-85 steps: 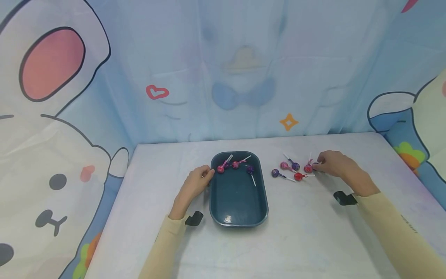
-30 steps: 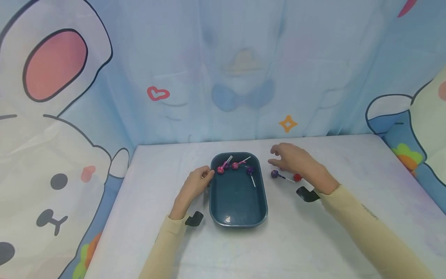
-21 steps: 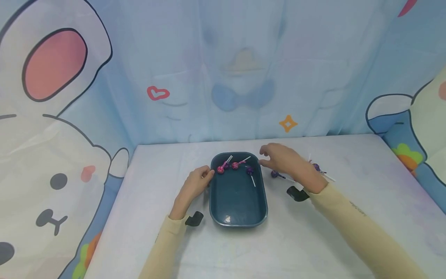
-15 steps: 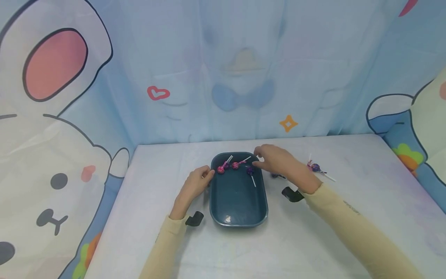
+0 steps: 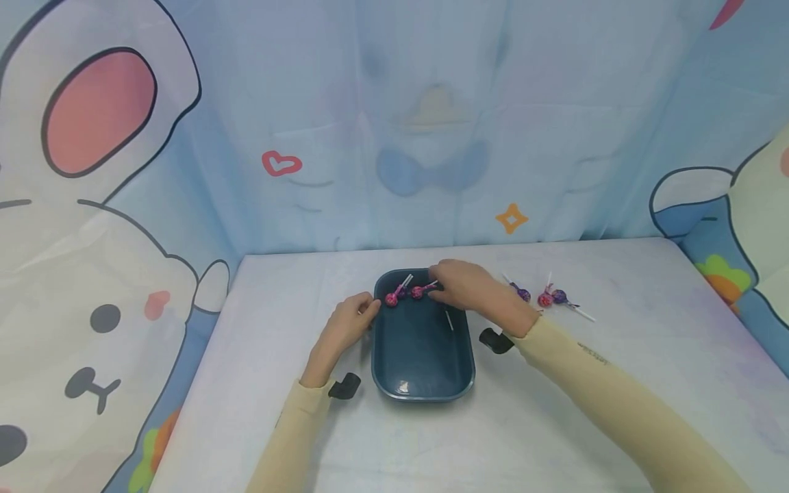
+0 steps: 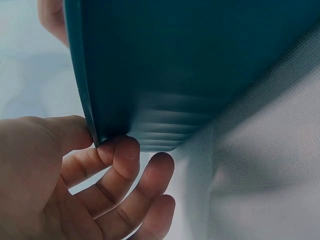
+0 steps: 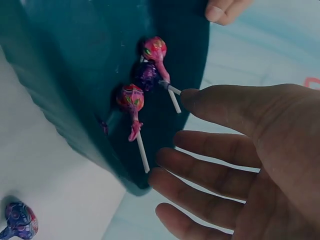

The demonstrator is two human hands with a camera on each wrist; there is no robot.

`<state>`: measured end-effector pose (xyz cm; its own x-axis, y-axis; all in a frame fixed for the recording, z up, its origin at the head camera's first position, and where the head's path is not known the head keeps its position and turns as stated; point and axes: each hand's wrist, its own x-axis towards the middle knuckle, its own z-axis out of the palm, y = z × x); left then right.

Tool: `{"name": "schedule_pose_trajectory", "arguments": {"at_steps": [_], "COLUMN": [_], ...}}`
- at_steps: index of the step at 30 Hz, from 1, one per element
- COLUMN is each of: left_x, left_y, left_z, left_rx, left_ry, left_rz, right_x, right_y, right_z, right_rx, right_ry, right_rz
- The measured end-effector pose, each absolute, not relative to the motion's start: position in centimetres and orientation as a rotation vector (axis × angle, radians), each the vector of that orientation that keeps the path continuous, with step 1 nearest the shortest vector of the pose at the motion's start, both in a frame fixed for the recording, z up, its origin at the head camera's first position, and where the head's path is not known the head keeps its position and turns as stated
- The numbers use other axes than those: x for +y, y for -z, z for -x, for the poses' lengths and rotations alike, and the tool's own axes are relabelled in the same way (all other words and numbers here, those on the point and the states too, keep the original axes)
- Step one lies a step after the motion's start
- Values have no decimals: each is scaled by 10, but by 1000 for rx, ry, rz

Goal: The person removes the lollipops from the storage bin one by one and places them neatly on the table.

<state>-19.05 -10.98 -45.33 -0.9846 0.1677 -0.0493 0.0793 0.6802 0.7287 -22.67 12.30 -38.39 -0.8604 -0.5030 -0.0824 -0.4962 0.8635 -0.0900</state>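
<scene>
My left hand [image 5: 345, 325] pinches the left rim of a dark teal tray [image 5: 419, 363]; the left wrist view has the thumb and curled index finger at that rim. Over the tray's far right corner is my right hand [image 5: 465, 287]. Its fingers are spread apart in the right wrist view, with nothing seen held between them. Inside the tray lie a pink lollipop [image 7: 154, 48], a second pink lollipop [image 7: 130, 97] and a purple lollipop [image 7: 146, 76], whose stick runs behind or against the right thumb. Another stick [image 5: 449, 320] shows below the right hand, its head hidden.
On the white table [image 5: 555, 411], right of the tray, lie a purple lollipop [image 5: 524, 295], a red-pink lollipop [image 5: 545, 300] and another purple lollipop [image 5: 559, 296]. The right wrist may hide more. A printed cloth [image 5: 431, 137] hangs behind the table.
My right hand has moved left from the loose lollipops to over the tray's far right corner. The lollipops at the far right show again. My left hand stays at the rim.
</scene>
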Motion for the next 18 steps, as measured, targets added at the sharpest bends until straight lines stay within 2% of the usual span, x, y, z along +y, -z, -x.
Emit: {"name": "schedule_pose_trajectory", "arguments": {"at_steps": [18], "left_x": [-109], "left_y": [454], "left_z": [192], "left_rx": [2771], "left_ry": [-1206], "left_rz": [-203], "right_x": [88], "right_y": [403], "right_z": [241], "right_rx": [2896], "right_ry": [-164], "right_rz": [833]}}
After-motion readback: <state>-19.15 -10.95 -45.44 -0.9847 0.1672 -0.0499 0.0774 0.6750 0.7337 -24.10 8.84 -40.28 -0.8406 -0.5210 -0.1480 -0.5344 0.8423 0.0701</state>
